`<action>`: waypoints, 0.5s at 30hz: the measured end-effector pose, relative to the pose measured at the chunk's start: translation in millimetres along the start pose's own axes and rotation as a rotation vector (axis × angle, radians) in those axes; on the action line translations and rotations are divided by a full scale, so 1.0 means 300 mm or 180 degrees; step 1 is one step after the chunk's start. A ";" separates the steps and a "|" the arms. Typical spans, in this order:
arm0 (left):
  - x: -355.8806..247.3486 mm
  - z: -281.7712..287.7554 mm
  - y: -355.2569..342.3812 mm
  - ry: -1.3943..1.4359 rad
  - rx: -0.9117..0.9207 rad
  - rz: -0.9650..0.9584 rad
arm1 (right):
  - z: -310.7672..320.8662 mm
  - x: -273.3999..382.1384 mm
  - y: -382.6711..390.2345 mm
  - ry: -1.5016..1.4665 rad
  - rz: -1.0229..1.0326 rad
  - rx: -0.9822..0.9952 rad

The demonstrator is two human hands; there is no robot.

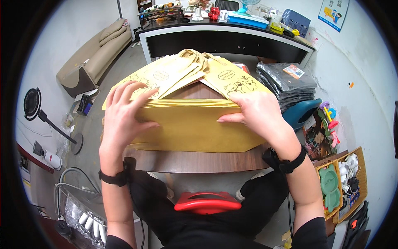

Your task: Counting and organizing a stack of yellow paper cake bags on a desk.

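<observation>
A stack of yellow kraft paper bags (199, 128) stands on its long edge on the table, its several folded edges lined up on top. My right hand (258, 114) grips the stack's right end, thumb on the near face and fingers behind it. At the left end is my left hand (122, 114), fingers spread and arched above the top edge, thumb stretched before the near face; whether it presses on the paper I cannot tell. Behind lie two fanned piles of similar bags, a left pile (172, 74) and a right pile (226, 74), printed with bear drawings, with twisted paper handles.
The brown wooden table (186, 161) has a curved near edge. A red stool edge (207, 203) shows between my legs. Right of the table are black plastic-wrapped packs (286, 81) and a wicker basket (352, 186). A ring light (32, 103) stands at left, a black desk (224, 39) beyond.
</observation>
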State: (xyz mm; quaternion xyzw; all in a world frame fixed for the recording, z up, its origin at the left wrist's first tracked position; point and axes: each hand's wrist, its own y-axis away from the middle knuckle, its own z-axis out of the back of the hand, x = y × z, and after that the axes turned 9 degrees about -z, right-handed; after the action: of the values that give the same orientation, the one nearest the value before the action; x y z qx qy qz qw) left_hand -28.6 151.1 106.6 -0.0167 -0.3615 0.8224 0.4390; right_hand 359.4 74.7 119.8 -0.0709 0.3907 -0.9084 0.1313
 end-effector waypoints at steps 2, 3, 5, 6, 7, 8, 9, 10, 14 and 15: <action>0.037 -0.019 0.025 0.0316 0.0024 0.0483 | -0.004 0.013 -0.008 0.0009 -0.0028 -0.0046; 0.061 -0.043 0.045 0.0301 0.0034 0.0452 | -0.009 0.022 -0.016 0.0003 -0.0041 -0.0073; 0.091 -0.077 0.059 0.0031 0.0284 0.0553 | -0.017 0.024 -0.029 0.0002 -0.0060 -0.0128; 0.091 -0.089 0.059 -0.0001 0.0214 0.0502 | -0.018 0.015 -0.032 0.0006 -0.0067 -0.0155; 0.092 -0.100 0.056 -0.0015 0.0212 0.0478 | -0.017 0.003 -0.034 0.0008 -0.0069 -0.0181; 0.090 -0.105 0.055 0.0038 0.0224 0.0496 | -0.011 -0.005 -0.030 0.0001 -0.0056 -0.0210; 0.087 -0.104 0.055 0.0090 0.0235 0.0518 | -0.002 -0.017 -0.020 -0.0007 -0.0040 -0.0237; 0.073 -0.098 0.062 0.0029 0.0092 0.0436 | 0.008 -0.026 -0.002 -0.0016 -0.0021 -0.0262; 0.007 -0.037 0.123 -0.0077 -0.0010 0.0270 | 0.053 -0.037 0.136 -0.0025 0.0053 -0.0339; -0.014 -0.028 0.155 -0.0087 -0.0010 0.0261 | 0.059 -0.040 0.182 -0.0025 0.0061 -0.0356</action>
State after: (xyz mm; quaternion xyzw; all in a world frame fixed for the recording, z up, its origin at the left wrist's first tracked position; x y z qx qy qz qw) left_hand -56.2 136.4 70.9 -0.0209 -0.3678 0.8393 0.3999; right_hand 385.1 29.9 91.9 -0.0779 0.4410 -0.8835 0.1374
